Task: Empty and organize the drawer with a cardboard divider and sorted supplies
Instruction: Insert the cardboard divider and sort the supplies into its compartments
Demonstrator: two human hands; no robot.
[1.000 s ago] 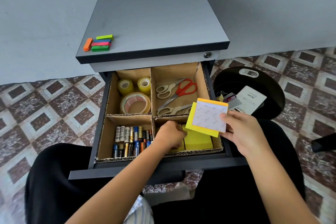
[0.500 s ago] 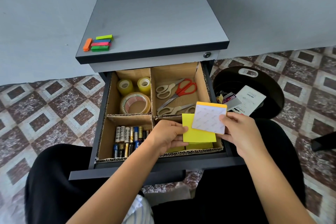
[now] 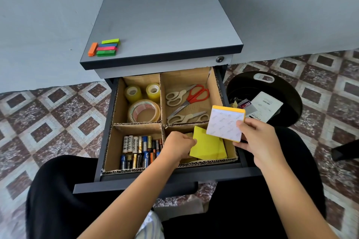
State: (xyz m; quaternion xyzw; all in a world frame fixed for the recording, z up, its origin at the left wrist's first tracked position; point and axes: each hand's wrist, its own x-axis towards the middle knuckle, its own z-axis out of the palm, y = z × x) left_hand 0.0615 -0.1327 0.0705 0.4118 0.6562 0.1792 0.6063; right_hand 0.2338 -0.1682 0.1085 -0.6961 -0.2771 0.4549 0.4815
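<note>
The open drawer (image 3: 136, 184) holds a cardboard divider (image 3: 161, 103) with four compartments. Tape rolls (image 3: 144, 111) fill the back left one, scissors (image 3: 187, 99) the back right, batteries (image 3: 138, 151) the front left. My left hand (image 3: 177, 148) pinches a yellow sticky-note pad (image 3: 206, 146) low in the front right compartment, over other yellow pads. My right hand (image 3: 254, 138) holds an orange-edged sticky-note pad (image 3: 223, 123), white backing up, just above that compartment.
Coloured sticky flags (image 3: 104, 47) lie on the grey cabinet top (image 3: 165, 17) at its front left. A black bin (image 3: 281, 91) with paper and packaging stands on the tiled floor to the right. My dark-clothed legs sit under the drawer front.
My left hand took the yellow pad from the right hand's stack and lowered it into the front right compartment. The right hand keeps the orange-edged pad, shifted slightly right.
</note>
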